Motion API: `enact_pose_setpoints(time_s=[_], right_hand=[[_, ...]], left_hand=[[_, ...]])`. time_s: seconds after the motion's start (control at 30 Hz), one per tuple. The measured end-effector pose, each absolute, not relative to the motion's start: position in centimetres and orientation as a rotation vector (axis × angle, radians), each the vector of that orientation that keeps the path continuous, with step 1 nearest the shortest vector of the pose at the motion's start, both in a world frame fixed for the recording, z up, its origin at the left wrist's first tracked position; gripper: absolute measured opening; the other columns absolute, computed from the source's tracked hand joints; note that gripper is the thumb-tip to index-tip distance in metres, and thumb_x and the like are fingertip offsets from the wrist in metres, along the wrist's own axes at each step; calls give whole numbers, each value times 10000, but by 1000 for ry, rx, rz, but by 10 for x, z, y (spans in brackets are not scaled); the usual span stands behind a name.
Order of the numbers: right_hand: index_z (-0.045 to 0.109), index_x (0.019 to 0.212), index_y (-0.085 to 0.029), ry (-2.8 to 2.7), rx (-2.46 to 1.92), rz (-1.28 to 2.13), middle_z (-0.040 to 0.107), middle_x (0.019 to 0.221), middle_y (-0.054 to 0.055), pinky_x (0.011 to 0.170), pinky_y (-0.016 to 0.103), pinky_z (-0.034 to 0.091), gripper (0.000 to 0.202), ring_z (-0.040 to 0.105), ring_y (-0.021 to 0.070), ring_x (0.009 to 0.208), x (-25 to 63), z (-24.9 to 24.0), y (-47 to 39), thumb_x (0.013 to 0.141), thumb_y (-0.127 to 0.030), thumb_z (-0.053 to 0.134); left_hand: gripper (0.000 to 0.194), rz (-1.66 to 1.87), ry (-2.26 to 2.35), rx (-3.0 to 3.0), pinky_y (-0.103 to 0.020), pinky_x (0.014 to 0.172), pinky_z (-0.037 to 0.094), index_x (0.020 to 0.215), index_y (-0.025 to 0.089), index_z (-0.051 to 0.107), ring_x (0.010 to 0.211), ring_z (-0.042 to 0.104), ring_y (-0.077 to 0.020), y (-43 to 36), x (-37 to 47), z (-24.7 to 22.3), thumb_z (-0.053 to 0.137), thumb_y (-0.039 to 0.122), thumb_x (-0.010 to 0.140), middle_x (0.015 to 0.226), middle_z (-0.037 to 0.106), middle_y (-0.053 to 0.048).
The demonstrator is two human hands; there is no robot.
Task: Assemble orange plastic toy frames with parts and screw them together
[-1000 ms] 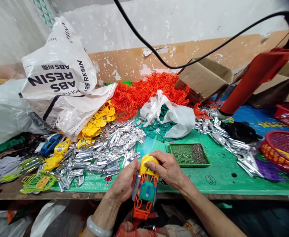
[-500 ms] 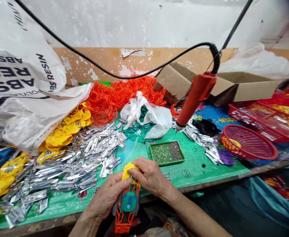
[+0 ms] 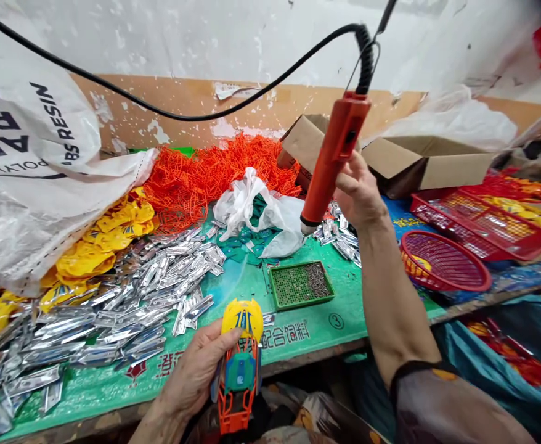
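My left hand (image 3: 199,367) is closed around a toy car body, its thumb on the yellow top piece (image 3: 241,317) with blue markings. Below that piece, the body has a teal part (image 3: 240,372) and an orange frame (image 3: 234,419). My right hand (image 3: 360,191) is raised to a red electric screwdriver (image 3: 333,160), fingers curled against its right side; part of the grip is hidden behind the tool. The screwdriver hangs tilted, tip down, over the table. Under it lies a green tray (image 3: 293,302) with small screws heaped at its right end.
Many silvery strips (image 3: 150,290) and yellow pieces (image 3: 99,240) cover the left side. Orange parts (image 3: 224,172) pile up behind a white plastic bag (image 3: 280,222). At right are a red round basket (image 3: 446,259), red crates (image 3: 474,225) and a cardboard box (image 3: 437,163). A black cable (image 3: 173,114) hangs across.
My right hand has left the yellow piece and risen to the screwdriver, which has shifted left. My left hand still holds the toy car body, its yellow top now uncovered. The view has shifted slightly.
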State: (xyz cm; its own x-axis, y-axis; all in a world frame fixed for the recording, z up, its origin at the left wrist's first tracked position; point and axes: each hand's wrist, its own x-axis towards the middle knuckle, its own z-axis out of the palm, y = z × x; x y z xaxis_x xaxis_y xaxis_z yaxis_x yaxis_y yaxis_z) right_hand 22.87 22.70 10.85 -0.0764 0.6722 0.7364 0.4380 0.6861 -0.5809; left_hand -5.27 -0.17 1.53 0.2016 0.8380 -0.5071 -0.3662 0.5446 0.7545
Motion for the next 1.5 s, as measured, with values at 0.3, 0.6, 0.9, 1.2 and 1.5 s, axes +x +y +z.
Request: enact_pose_setpoints(time_s=[0.3,0.6,0.9,1.2,1.5], right_hand=[[616,789,-182,-1317,-767,1161,636,733,-25,616,318,511,310,592,133,650,159,118,199,537,-174,797],[648,821,-173,-1179,-923,1017,633,669,-32,586,326,471,270,570,131,565,168,60,127,606,-221,803],[649,725,-193,-1147,-936,960,634,644,-33,640,358,491,172,566,141,589,165,43,120,607,-200,774],[656,748,-195,-1134,-960,942,637,664,-26,634,366,512,172,573,143,574,164,37,122,613,-203,762],[625,699,-195,-1159,-967,882,626,666,-20,634,360,524,151,577,146,593,163,37,119,622,-221,752]], left_hand=[[282,892,1092,446,-214,493,518,888,125,724,512,630,-134,-5,-54,8,793,352,736,679,721,-59],[261,859,1038,387,-246,480,549,870,120,717,505,646,-156,-2,-50,2,803,321,728,669,730,-74],[297,868,1078,378,-245,487,560,935,118,735,514,647,-150,-3,-46,0,808,311,721,681,737,-74],[282,855,1045,386,-219,474,535,910,116,743,494,620,-129,-2,-41,5,805,317,722,671,727,-68],[225,852,1062,396,-187,481,509,805,132,727,509,622,-119,-2,-39,1,811,318,709,647,716,-51]])
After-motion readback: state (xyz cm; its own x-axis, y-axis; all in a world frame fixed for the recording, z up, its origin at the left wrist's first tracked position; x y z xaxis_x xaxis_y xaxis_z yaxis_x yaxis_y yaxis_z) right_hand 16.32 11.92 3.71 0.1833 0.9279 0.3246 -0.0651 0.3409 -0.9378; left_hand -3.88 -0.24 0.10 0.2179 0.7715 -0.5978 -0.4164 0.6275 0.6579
